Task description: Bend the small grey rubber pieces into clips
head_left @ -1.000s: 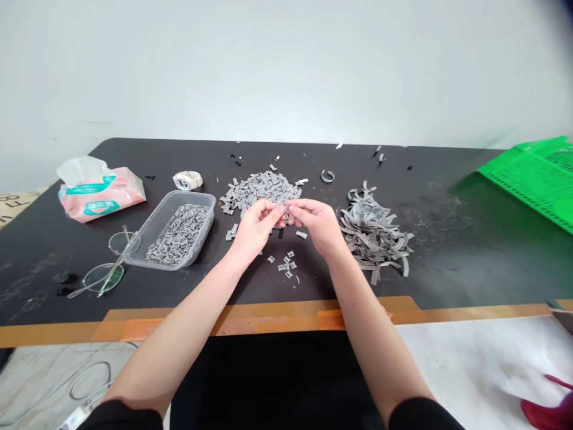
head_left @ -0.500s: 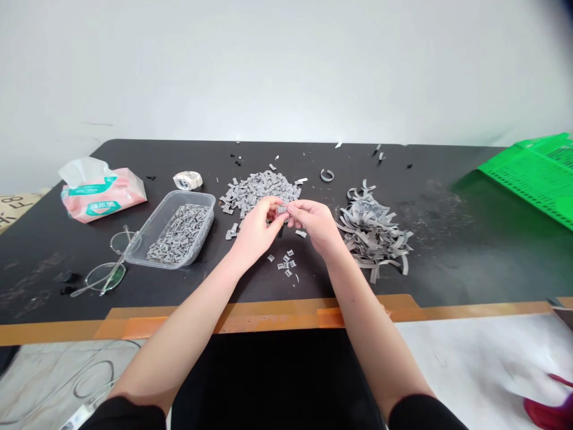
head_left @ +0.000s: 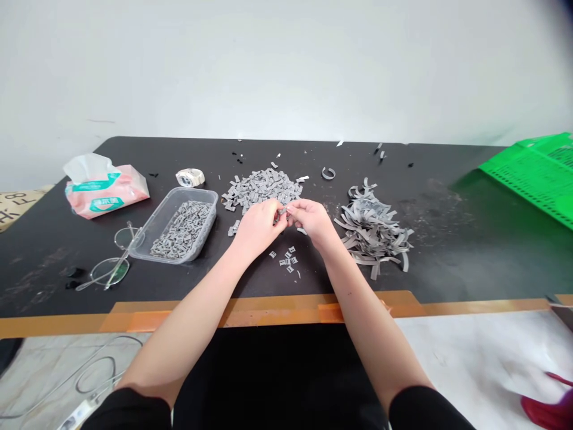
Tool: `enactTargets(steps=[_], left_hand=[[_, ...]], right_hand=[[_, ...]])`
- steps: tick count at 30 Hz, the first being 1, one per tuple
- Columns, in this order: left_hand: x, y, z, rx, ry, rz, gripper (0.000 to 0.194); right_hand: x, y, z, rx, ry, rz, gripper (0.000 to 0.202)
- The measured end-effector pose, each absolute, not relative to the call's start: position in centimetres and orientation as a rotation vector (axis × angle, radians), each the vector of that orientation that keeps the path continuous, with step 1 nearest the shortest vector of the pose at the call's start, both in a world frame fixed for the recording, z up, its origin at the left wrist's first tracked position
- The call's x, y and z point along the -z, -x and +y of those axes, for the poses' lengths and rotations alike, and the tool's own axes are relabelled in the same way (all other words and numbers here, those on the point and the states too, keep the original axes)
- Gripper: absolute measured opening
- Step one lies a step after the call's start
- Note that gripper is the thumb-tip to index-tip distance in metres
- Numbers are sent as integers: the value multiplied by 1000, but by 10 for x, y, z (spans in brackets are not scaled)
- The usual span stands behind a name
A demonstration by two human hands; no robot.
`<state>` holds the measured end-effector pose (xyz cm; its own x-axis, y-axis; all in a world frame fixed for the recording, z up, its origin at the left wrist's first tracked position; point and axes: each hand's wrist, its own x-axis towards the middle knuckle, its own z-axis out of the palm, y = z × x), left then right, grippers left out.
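Note:
My left hand and my right hand meet fingertip to fingertip over the near edge of a heap of small grey pieces. Pinched between the fingers of both is a small grey piece, mostly covered by them. Several tiny grey clips lie scattered on the table just below my hands. Left of my hands, a clear plastic tub holds many small grey parts. A pile of curved grey strips lies to the right.
On the left of the black table are a tissue pack, eyeglasses and a white watch. One curled strip lies behind my right hand. A green perforated basket stands at the far right. Orange tape lines the front edge.
My left hand has turned so that its back now faces up more, covering more of the piece. The fingers of both hands stay together at about the same place.

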<state>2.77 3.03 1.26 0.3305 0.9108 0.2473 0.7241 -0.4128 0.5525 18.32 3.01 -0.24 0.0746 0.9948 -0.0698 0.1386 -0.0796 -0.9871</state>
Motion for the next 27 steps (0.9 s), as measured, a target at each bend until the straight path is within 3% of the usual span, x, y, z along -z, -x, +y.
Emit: enactTargets(steps=[4,9,11,14,17,27], left_hand=[[-11,-21,38,-700,-2221,1543,12],[-13,-21,38,-669,-2229,1599,29],[-18,-23,32,-568,-2253,1462,24],[-27,-23,20,-299,-2267,1154,12],[-30,-22,13,-135,-2271,1019,6],[-14,-34,11,-100,-2324,1061,10]], right_hand=[[4,-201,34,-940,1643,-1259,11],[1,-235,36,-625,2049,-1313,24],[1,-244,34,-562,2199,-1338,23],[2,-252,33,-546,2354,-1404,16],[1,-254,32,-552,2437,-1476,22],[-10,-252,30,-602,2533,-1572,23]])
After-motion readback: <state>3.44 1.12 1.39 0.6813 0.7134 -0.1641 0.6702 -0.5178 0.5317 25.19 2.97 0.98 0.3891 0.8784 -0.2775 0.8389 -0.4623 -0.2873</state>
